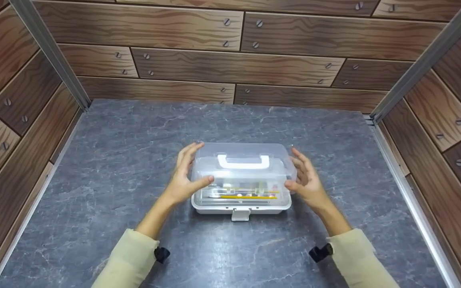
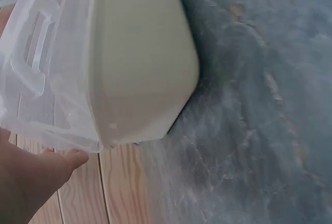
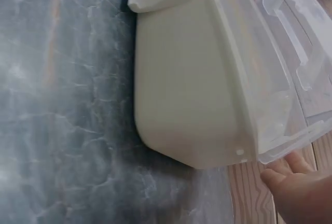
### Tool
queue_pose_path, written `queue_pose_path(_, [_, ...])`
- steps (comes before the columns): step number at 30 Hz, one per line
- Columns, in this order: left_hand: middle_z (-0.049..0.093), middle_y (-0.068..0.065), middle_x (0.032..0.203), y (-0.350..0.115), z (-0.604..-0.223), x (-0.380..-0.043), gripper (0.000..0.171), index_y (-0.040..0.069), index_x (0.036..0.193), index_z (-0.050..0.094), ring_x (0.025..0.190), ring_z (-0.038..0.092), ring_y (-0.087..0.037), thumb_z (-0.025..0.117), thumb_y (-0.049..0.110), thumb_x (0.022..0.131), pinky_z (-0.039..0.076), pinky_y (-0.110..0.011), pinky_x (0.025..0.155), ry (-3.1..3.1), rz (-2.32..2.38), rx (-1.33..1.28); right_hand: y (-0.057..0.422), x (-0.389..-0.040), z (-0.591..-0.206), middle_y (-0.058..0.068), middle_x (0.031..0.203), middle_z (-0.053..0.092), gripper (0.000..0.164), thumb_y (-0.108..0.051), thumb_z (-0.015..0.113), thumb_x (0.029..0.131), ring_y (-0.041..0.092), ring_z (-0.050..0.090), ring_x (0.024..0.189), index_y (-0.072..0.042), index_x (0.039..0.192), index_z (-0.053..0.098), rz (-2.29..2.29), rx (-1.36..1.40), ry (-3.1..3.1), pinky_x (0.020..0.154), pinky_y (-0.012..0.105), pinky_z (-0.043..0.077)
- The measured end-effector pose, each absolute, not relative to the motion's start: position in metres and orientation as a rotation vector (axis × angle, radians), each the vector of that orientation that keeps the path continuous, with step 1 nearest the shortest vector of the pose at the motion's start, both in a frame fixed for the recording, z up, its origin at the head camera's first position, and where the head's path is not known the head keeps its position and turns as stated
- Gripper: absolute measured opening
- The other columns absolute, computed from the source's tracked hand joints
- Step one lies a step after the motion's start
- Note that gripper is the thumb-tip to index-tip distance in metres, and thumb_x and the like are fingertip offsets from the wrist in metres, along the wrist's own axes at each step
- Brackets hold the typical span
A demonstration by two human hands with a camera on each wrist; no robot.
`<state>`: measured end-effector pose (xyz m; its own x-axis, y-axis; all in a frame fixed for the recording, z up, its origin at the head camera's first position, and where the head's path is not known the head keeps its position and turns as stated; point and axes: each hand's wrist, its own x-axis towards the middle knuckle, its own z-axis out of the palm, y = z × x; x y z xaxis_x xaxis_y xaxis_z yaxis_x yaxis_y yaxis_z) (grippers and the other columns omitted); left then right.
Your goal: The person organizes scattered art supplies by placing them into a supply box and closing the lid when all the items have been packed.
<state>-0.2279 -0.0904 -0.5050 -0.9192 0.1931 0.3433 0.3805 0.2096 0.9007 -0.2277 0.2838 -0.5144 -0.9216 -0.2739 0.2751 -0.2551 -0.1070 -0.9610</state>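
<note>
A storage box with a white base stands on the tabletop, its front latch hanging down. The clear lid, with a white carrying handle, is raised at the front and tilted back. My left hand holds the lid's left end, thumb at the front edge and fingers along the side. At the right end, my right hand holds it in the same way. Inside the box, a yellow pencil-like stick lies across the front among small items blurred by the plastic.
The grey marbled tabletop spreads around the box. Wood-patterned walls rise at the back and both sides, with metal posts at the rear corners. Each wrist carries a small black camera.
</note>
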Motion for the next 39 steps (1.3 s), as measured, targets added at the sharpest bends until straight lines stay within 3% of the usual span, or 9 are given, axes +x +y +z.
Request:
queue_pose_path(5, [0.021,-0.005,0.161,-0.088,-0.507,-0.220,0.088,0.039,0.150,0.041,0.146,0.027,-0.032,0.085,0.039,0.074,0.027,-0.068,0.112,-2.420,-1.616,-0.560,0.285,-0.221,-0.524,0.010,0.147,0.047,0.079,0.019,0.067,0.078,0.017,0.050,0.134,0.006,0.150,0.035,-2.252,-0.678,2.134,0.111,0.026,0.042])
queue_pose_path(9, [0.022,-0.006,0.161,-0.087,-0.512,-0.215,0.085,0.041,0.147,0.045,0.146,0.027,-0.033,0.086,0.038,0.073,0.029,-0.065,0.114,-2.439,-1.526,-0.627,0.285,-0.216,-0.533,0.003,0.148,0.047,0.079,0.022,0.070,0.074,0.016,0.046,0.138,0.010,0.145,0.038,-2.250,-0.749,2.165,0.114,0.024,0.038])
queue_pose_path(16, [0.022,-0.011,0.161,-0.088,-0.523,-0.210,0.075,0.037,0.138,0.056,0.148,0.024,-0.032,0.088,0.041,0.070,0.028,-0.051,0.120,-2.437,-1.363,-0.745,0.287,-0.209,-0.545,0.028,0.155,0.031,0.080,0.022,0.075,0.067,0.014,0.040,0.143,0.008,0.141,0.046,-2.188,-0.740,2.269,0.121,0.029,0.029])
queue_pose_path(22, [0.020,-0.010,0.162,-0.089,-0.529,-0.208,0.070,0.034,0.135,0.059,0.149,0.021,-0.031,0.084,0.051,0.072,0.028,-0.045,0.122,-2.455,-1.299,-0.771,0.289,-0.206,-0.551,0.031,0.156,0.029,0.080,0.021,0.078,0.066,0.011,0.040,0.142,0.011,0.139,0.045,-2.153,-0.750,2.315,0.121,0.030,0.028])
queue_pose_path(27, [0.018,-0.005,0.164,-0.090,-0.532,-0.208,0.071,0.035,0.137,0.057,0.149,0.020,-0.030,0.083,0.052,0.073,0.029,-0.047,0.121,-2.477,-1.298,-0.763,0.288,-0.206,-0.553,0.032,0.156,0.028,0.079,0.020,0.077,0.067,0.013,0.040,0.142,0.009,0.139,0.046,-2.164,-0.748,2.313,0.120,0.028,0.029])
queue_pose_path(31, [0.020,-0.008,0.164,-0.089,-0.528,-0.205,0.076,0.035,0.141,0.053,0.150,0.019,-0.036,0.081,0.056,0.073,0.032,-0.062,0.114,-2.515,-1.110,-0.763,0.287,-0.204,-0.554,0.031,0.156,0.029,0.081,0.020,0.077,0.068,0.016,0.040,0.142,0.007,0.142,0.046,-2.152,-0.762,2.329,0.120,0.028,0.028])
queue_pose_path(34, [0.023,-0.013,0.163,-0.083,-0.520,-0.202,0.081,0.035,0.144,0.050,0.150,0.016,-0.042,0.078,0.062,0.073,0.024,-0.071,0.113,-2.532,-0.801,-0.809,0.283,-0.198,-0.555,0.029,0.157,0.029,0.089,0.018,0.076,0.070,0.023,0.037,0.144,0.002,0.149,0.038,-2.139,-0.714,2.357,0.121,0.027,0.027])
queue_pose_path(39, [0.022,-0.015,0.164,-0.059,-0.504,-0.194,0.093,0.037,0.151,0.040,0.148,0.017,-0.049,0.071,0.074,0.072,0.014,-0.076,0.113,-2.486,-0.340,-0.960,0.262,-0.163,-0.554,0.021,0.161,0.025,0.094,0.009,0.066,0.086,0.032,0.032,0.144,-0.015,0.161,0.015,-2.271,-0.213,2.284,0.114,0.026,0.037])
